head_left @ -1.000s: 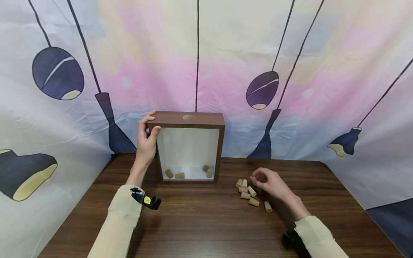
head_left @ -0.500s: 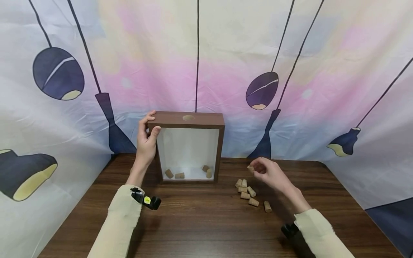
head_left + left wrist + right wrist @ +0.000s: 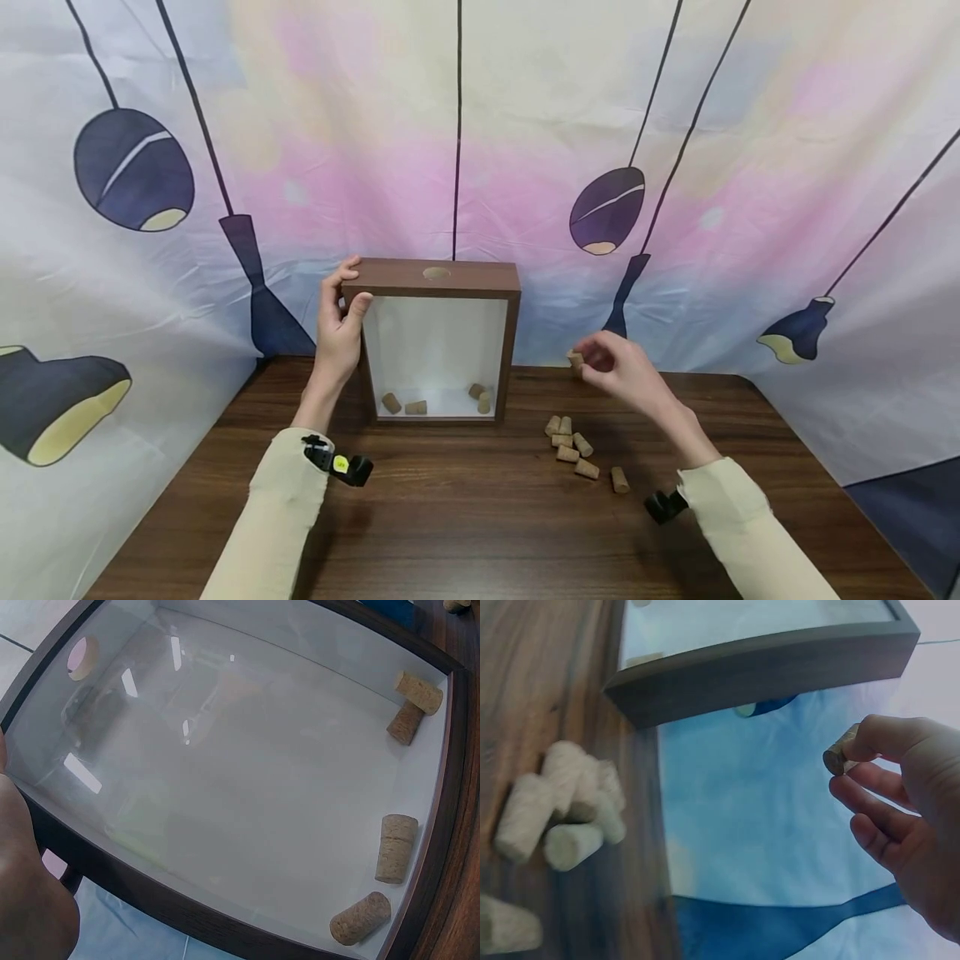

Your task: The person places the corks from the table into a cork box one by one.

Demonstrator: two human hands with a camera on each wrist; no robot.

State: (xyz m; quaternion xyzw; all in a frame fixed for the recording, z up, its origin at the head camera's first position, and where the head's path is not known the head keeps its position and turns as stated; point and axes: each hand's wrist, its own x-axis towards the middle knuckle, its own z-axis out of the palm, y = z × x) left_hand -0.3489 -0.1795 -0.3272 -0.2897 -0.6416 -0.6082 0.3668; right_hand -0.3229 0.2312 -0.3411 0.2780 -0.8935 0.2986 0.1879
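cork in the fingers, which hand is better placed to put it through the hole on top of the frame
Right. The right hand already pinches the cork in the air beside the frame, while the left hand grips the frame's top corner.

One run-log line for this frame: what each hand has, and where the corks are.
left hand: grips frame box top corner | right hand: pinches cork above table | four corks in box | loose corks on table
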